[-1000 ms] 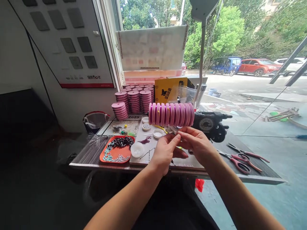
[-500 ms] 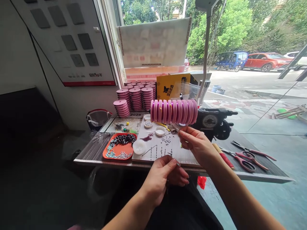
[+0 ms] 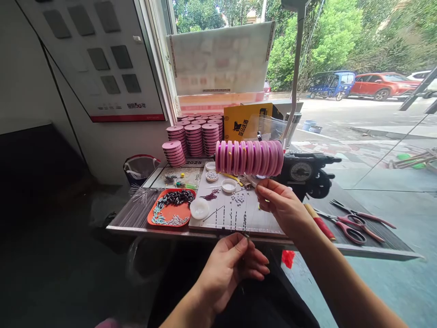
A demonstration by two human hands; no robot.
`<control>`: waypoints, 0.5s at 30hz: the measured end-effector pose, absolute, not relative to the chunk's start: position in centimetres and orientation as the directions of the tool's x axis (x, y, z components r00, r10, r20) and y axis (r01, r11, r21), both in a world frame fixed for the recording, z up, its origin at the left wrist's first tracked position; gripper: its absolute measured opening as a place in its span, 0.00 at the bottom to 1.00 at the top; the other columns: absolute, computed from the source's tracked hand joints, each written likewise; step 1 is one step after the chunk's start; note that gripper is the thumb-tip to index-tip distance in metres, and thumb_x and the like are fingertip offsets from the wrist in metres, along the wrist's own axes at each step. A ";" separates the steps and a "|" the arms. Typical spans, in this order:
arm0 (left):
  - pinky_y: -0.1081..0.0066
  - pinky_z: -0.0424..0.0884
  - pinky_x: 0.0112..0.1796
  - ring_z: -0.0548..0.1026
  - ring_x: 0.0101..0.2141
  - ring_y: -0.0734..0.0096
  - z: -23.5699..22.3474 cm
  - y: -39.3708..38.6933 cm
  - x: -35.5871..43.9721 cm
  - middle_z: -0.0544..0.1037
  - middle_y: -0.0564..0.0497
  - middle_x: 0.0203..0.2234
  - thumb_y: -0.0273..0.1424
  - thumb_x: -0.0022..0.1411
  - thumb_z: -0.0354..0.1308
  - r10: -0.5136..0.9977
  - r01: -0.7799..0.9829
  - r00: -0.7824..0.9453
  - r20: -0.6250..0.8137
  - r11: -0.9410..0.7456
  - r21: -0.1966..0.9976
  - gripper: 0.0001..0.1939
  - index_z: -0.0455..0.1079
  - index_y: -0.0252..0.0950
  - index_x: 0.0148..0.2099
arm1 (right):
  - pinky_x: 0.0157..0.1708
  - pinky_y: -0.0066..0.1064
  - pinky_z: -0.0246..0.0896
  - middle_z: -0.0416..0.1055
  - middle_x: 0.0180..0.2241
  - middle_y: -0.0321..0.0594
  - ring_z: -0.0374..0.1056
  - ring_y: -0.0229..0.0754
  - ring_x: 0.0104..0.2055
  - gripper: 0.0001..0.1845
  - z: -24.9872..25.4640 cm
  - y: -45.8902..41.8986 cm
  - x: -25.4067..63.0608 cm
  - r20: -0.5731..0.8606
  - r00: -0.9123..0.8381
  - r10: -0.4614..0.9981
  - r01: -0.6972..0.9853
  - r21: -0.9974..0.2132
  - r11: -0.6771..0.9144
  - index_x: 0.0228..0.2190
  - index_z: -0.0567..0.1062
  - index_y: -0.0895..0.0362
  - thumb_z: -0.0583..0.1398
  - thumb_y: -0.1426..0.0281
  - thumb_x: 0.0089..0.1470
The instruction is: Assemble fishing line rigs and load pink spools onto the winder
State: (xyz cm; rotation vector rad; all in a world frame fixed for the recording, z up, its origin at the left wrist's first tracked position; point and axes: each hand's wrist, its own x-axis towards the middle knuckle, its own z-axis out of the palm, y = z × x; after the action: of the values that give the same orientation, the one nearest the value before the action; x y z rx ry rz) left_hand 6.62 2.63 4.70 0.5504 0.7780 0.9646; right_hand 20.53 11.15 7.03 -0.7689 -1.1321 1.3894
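Observation:
My left hand [image 3: 235,262] is in front of the bench edge, thumb and forefinger pinched on a small dark thing too fine to name. Its other fingers curl loosely. My right hand [image 3: 278,198] is raised over the right part of the white board [image 3: 205,223], fingertips pressed together; what they hold, if anything, is too thin to make out. Just above it is a row of pink spools [image 3: 249,158] mounted on a black winding machine [image 3: 302,173]. Below the spools, small grey beads [image 3: 238,199] lie loose on the board, near a white round dish [image 3: 228,185].
An orange tray [image 3: 174,212] holds black, teal and silver pieces at left. A white lid [image 3: 199,208] sits beside it. Scissors [image 3: 353,228] and pliers [image 3: 367,214] lie at right by a red-wrapped handle [image 3: 321,223]. Pink spools are stacked [image 3: 193,141] behind, beside a yellow box [image 3: 249,123].
My left hand has dropped slightly, its fingers spreading a little more below the board's edge. My right hand stays nearly in place, still pinched. The view has shifted slightly.

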 end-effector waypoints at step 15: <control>0.77 0.69 0.22 0.76 0.21 0.71 4.1 2.0 6.3 0.77 0.44 0.21 0.33 0.54 0.59 0.863 -0.540 0.356 -0.358 0.503 0.675 0.11 0.65 0.30 0.26 | 0.19 0.24 0.42 0.55 0.17 0.30 0.47 0.31 0.19 0.16 7.1 11.0 20.4 0.166 -0.147 0.975 -0.321 -0.941 0.112 0.20 0.65 0.58 0.64 0.61 0.40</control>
State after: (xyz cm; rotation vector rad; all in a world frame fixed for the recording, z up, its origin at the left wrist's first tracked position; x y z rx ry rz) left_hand 6.31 2.00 4.13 0.4909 0.7622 0.9538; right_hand 20.44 11.05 7.12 -0.7861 -1.1551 1.3591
